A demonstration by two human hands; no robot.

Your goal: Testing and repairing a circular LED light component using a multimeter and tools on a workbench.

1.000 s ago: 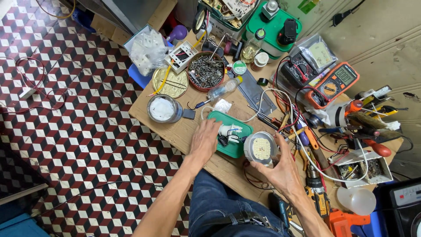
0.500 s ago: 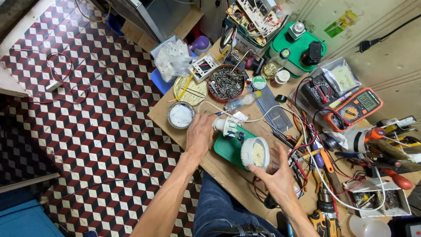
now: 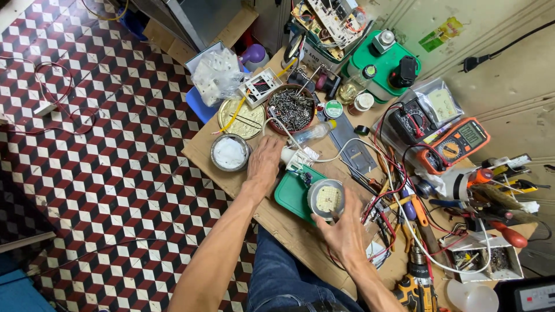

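Work area: cluttered desk (image 3: 260,202) over a checkered floor (image 3: 104,173).

Left hand (image 3: 266,162) lies flat at the upper corner of the green tray (image 3: 292,193). Fingers spread and relaxed, resting by a small white part (image 3: 298,159) with a circuit board; they hold nothing that I can make out.

Right hand (image 3: 347,228) reaches up to a round lamp housing (image 3: 326,198) sitting on the tray. Fingertips touch its lower rim. Whether the fingers are clamped on the rim or only steadying it, I cannot tell.

State of work, as judged from the layout: housing is open, its pale LED plate facing up. The white part lies separate, just beside the housing, with a white wire (image 3: 347,147) running off from it. So the lamp looks taken apart, or not yet put together; nothing is joined at present.

Nearby: bowl of screws (image 3: 291,108) behind the left hand, a steel dish (image 3: 230,153) to its left, an orange multimeter (image 3: 457,144) and screwdrivers (image 3: 413,208) well to the right. None of these tools is in hand.
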